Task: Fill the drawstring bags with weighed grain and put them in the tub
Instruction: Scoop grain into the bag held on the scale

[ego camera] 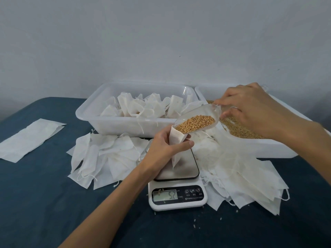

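My left hand (163, 146) grips a white drawstring bag (176, 149) upright over the steel plate of a kitchen scale (177, 194), mouth held open. My right hand (250, 108) holds a clear plastic scoop (202, 111) by its handle, tipped toward the bag's mouth. Golden grain (195, 123) fills the scoop's front and touches the bag's opening. The scale's display reads 52. A translucent tub (86, 111) at the back holds several filled bags (148, 106). A second tub (279, 147) on the right holds loose grain (240, 129).
Empty flat bags lie in a pile left of the scale (103, 158) and a larger pile to its right (241, 178). A folded white sheet (30, 140) lies at the far left on the dark blue table (44, 203). A few stray grains dot the table near the scale.
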`<state>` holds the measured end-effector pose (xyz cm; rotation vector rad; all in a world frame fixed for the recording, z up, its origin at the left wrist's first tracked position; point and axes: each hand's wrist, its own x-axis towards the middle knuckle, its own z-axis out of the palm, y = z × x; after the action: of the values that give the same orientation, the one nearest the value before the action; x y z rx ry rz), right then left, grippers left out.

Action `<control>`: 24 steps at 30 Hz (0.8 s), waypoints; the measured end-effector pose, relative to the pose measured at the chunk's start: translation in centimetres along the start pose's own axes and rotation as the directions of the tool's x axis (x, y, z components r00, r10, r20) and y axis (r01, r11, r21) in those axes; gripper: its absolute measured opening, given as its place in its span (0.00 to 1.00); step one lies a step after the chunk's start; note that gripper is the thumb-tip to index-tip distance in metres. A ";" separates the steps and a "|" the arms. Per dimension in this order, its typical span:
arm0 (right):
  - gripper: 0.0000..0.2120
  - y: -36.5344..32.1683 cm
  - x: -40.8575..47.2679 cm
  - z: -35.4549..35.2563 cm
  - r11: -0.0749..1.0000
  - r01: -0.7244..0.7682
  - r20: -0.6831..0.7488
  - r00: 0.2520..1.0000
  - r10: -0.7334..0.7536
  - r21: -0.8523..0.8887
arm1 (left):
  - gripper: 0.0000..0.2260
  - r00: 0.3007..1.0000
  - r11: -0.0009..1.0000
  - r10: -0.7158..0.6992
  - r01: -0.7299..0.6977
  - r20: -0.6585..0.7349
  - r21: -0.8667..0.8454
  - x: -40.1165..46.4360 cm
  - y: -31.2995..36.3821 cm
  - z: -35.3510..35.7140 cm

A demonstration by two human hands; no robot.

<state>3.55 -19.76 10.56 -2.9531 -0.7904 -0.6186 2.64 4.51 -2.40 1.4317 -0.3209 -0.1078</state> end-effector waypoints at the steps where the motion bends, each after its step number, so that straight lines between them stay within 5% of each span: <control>1: 0.14 0.0 0.0 0.0 1.000 0.002 -0.001 1.000 -0.002 0.000 | 0.21 1.000 1.000 -0.001 0.001 -0.002 0.000 0.0 0.0 0.0; 24: 0.14 -0.4 -0.1 -0.1 0.999 0.030 -0.021 0.999 -0.031 -0.026 | 0.19 1.000 0.999 0.001 0.000 -0.017 0.041 0.0 0.0 -0.2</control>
<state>3.30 -19.49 10.57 -2.9579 -0.8332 -0.6661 2.69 4.72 -2.44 1.4719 -0.3110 -0.0888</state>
